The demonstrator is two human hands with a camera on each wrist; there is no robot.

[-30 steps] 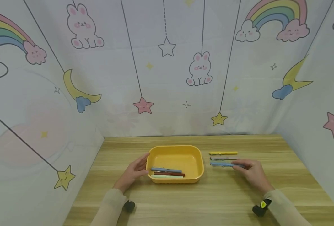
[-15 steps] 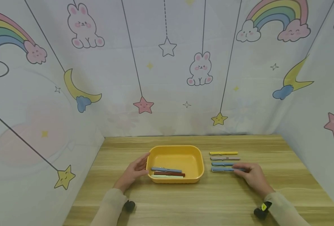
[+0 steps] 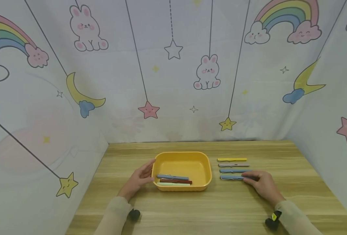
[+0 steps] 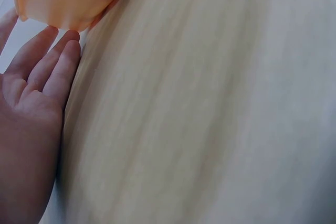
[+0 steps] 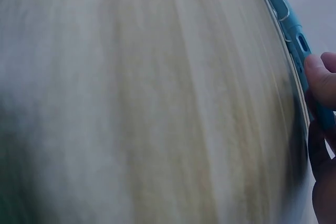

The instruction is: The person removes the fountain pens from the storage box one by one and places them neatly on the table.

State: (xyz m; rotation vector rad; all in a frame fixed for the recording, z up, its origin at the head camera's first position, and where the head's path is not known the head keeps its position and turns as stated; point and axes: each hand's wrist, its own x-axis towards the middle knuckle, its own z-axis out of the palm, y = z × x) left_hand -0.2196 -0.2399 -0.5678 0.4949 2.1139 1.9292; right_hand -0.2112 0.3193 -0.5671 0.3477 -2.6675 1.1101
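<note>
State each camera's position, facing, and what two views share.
Head: worn there, facing forward and down at the yellow rounded plastic tray; left grip, right grip, pale fabric sleeves show.
Left wrist: worn there, facing the tray's side; left grip shows.
Right wrist: worn there, facing the slim blue clipped pen; right grip shows.
Head and right wrist share that pen.

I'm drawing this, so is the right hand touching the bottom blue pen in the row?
Touching. In the right wrist view, fingertips of the right hand grip the blue pen.
</note>
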